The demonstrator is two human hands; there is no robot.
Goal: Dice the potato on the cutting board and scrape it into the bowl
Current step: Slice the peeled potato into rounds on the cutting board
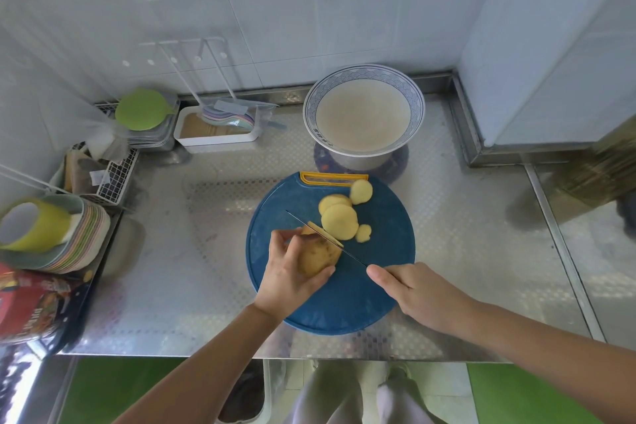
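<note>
A round blue cutting board (347, 299) lies on the steel counter. My left hand (289, 272) grips the uncut part of a potato (318, 256) on the board. My right hand (413, 293) holds a knife (323, 237) whose thin blade lies across the potato's cut end. Several yellow potato slices (339, 220) lie on the board just beyond the blade. A large white bowl (364, 113) with a blue patterned rim stands behind the board and looks empty.
A white box (216, 134) and a green lid (142, 108) sit at the back left. A wire basket (113, 175), stacked plates with a yellow-green cup (34, 224) and a red packet (27, 306) line the left edge. A wall corner rises at right.
</note>
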